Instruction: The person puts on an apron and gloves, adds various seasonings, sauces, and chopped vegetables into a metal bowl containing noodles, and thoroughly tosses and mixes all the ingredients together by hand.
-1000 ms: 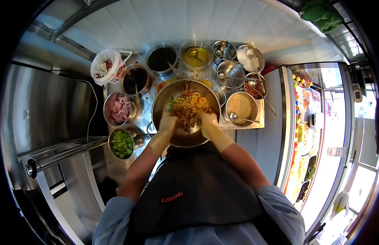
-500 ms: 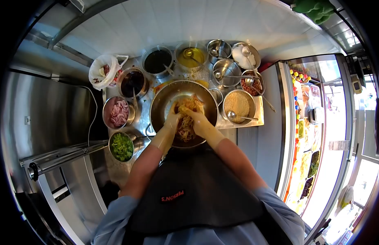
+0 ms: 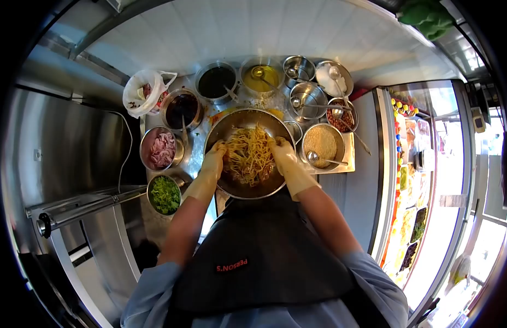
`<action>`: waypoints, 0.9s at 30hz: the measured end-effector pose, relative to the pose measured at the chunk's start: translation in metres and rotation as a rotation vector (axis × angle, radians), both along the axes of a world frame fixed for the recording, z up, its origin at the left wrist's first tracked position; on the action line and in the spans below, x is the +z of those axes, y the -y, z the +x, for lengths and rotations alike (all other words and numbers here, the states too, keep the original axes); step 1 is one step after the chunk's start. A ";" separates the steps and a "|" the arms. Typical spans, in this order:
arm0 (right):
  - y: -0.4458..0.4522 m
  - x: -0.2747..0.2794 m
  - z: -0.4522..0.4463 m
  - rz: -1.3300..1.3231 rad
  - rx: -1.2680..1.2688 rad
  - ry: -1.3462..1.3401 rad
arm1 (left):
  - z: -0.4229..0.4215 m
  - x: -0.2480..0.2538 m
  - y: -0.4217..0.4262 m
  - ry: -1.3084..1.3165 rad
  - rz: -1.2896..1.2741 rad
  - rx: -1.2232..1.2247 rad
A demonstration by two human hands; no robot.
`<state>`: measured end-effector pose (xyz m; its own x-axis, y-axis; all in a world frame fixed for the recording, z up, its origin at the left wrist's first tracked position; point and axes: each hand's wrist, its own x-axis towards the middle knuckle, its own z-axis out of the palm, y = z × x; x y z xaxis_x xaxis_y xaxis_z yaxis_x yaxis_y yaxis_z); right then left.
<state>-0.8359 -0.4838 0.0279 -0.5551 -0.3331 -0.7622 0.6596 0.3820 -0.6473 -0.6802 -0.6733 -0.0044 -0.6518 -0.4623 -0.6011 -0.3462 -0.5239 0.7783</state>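
A large metal bowl (image 3: pixel 275 189) sits before me with a heap of dressed noodles (image 3: pixel 250 156) in it. My left hand (image 3: pixel 214 157), in a pale translucent glove, reaches over the left rim. Its fingers are curled against the left edge of the noodles. On the opposite side, my right hand (image 3: pixel 283 156), gloved the same way, has its fingers closed at the right edge of the heap. Both sets of fingertips are partly hidden by the noodles and the gloves. The noodles lie spread between the two hands.
Around the bowl stand sliced pink meat (image 3: pixel 162 150), chopped greens (image 3: pixel 165 195), dark sauce (image 3: pixel 182 111), black liquid (image 3: pixel 216 82), yellow oil (image 3: pixel 262 79), peanuts (image 3: pixel 341 116), pale crumbs (image 3: pixel 320 145) and white granules (image 3: pixel 331 79). Several ladles rest in containers. A lit display case (image 3: pixel 412 180) is at right.
My hands have moved apart, from together in the bowl's middle to its left and right sides. The noodles now lie loosened and more visible between them. The view has shifted slightly.
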 end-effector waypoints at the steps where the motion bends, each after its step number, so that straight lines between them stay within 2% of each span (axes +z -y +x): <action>1: 0.001 -0.011 0.017 -0.168 -0.272 0.130 | 0.013 0.003 -0.001 0.015 0.028 0.013; 2: 0.005 -0.007 0.028 -0.205 -0.144 0.022 | 0.007 -0.013 -0.012 0.017 0.157 -0.034; 3: 0.011 -0.003 0.038 -0.238 -0.017 -0.083 | -0.005 -0.069 -0.032 -0.096 -0.008 0.032; 4: 0.014 -0.016 0.032 -0.226 -0.028 -0.021 | -0.008 -0.069 -0.035 0.040 -0.129 -0.074; 6: 0.003 -0.035 0.009 -0.206 -0.089 0.132 | -0.007 -0.050 -0.024 0.134 -0.161 -0.099; 7: 0.000 -0.024 0.010 -0.153 -0.117 0.120 | 0.005 -0.030 -0.012 0.103 -0.069 -0.012; 8: -0.004 -0.013 0.011 -0.100 -0.145 0.109 | 0.016 0.015 -0.012 -0.021 0.014 0.071; 9: -0.008 -0.005 0.012 -0.047 -0.173 0.099 | 0.015 0.011 -0.018 -0.021 0.014 0.070; 10: 0.002 -0.001 0.027 0.004 -0.307 0.186 | 0.012 0.006 -0.030 -0.054 0.003 0.068; 11: 0.013 -0.005 0.039 -0.092 -0.291 0.166 | 0.005 -0.008 -0.040 -0.093 -0.011 0.073; 12: 0.023 -0.009 0.052 -0.191 -0.277 0.149 | -0.003 -0.060 -0.052 0.018 0.005 0.071; 13: 0.020 -0.037 0.050 0.095 0.003 -0.031 | 0.002 -0.055 -0.045 0.021 0.008 0.071; 14: 0.008 -0.035 0.042 -0.264 -0.083 0.114 | 0.011 -0.040 -0.031 0.028 0.087 -0.053; 15: -0.005 -0.032 0.035 -0.625 -0.170 0.258 | 0.016 -0.007 -0.027 -0.034 0.099 -0.066; 16: -0.009 -0.043 0.028 -0.627 -0.167 0.254 | 0.021 0.030 -0.023 -0.097 0.112 -0.079; 18: -0.019 -0.094 0.032 -0.333 -0.090 0.114 | 0.022 0.013 -0.018 -0.056 0.107 -0.130; 20: 0.009 -0.042 0.047 0.245 0.030 0.000 | 0.010 -0.044 -0.047 0.011 -0.132 -0.153; 21: 0.007 -0.049 0.049 -0.003 -0.043 0.070 | -0.001 -0.043 -0.061 0.056 -0.251 -0.161; 22: 0.005 -0.057 0.051 -0.245 -0.115 0.176 | 0.006 -0.040 -0.059 0.063 -0.073 -0.122; 24: -0.010 0.008 0.033 -0.469 -0.187 0.342 | 0.013 0.006 -0.042 0.063 0.096 -0.083; 25: -0.009 0.004 0.026 -0.473 -0.186 0.338 | 0.024 0.013 -0.031 -0.041 0.120 -0.114; 27: -0.020 -0.042 0.037 -0.045 -0.227 0.401 | 0.039 -0.002 -0.044 -0.122 0.158 -0.146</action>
